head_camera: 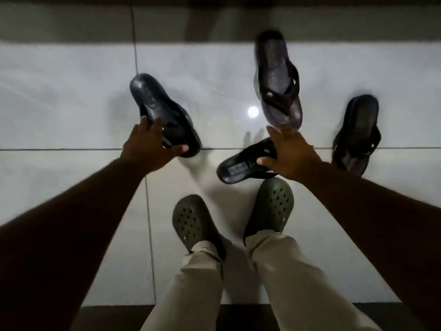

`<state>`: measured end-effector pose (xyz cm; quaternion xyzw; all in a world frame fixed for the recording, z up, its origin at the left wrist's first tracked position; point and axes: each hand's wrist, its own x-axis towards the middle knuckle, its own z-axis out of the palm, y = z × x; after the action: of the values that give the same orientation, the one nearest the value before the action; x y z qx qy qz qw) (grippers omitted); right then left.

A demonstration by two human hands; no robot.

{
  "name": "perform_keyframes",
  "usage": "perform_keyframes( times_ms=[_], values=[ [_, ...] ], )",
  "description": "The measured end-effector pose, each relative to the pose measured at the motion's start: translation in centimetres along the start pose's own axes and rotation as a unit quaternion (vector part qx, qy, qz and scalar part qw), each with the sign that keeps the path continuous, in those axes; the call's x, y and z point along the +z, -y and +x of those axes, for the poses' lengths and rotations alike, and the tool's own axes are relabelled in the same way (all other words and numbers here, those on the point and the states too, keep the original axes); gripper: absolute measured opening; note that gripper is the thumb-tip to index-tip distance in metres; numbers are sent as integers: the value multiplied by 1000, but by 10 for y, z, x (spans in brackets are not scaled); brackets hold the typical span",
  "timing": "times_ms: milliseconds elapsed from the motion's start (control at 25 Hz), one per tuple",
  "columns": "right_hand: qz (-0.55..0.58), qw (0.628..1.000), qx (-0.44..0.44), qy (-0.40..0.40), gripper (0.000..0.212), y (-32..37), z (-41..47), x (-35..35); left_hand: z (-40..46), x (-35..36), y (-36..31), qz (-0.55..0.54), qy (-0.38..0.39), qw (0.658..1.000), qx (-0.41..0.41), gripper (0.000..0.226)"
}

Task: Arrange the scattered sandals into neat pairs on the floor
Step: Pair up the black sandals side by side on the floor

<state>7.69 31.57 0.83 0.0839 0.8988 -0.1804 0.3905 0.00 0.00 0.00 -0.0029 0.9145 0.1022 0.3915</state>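
Several dark sandals lie scattered on the white tiled floor. My left hand [152, 149] grips a black slide sandal [157, 106] at its near end, fingers over its top and thumb under its toe edge. Spread wide, my right hand [290, 152] hovers over a black sandal [238, 167] that lies sideways, and the thumb touches its strap. The fingertips reach the toe of a purple-soled flip-flop [274, 75], which looks blurred. A fourth dark flip-flop [359, 130] lies to the right, apart from both hands.
My own feet in green clogs [274, 204] and beige trousers stand just behind the sideways sandal. A grey wall base [71, 22] runs along the far side. A dark floor strip [114, 316] edges the near side. A ceiling light reflects on the tile [253, 111].
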Motion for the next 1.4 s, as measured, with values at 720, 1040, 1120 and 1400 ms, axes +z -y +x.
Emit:
perform_keyframes(
  times_ms=[720,1040,1120,1400],
  values=[
    [52,988,93,-108,114,49,99,67,93,42,37,67,-76,992,71,67],
    [-2,985,-16,-174,76,103,138,46,119,29,29,95,-55,984,142,79],
    [2,988,-53,-148,89,96,146,44,128,22,23,117,-68,976,168,90],
    [11,988,-136,-76,97,111,163,55,122,20,39,179,-44,973,142,110]
  ],
)
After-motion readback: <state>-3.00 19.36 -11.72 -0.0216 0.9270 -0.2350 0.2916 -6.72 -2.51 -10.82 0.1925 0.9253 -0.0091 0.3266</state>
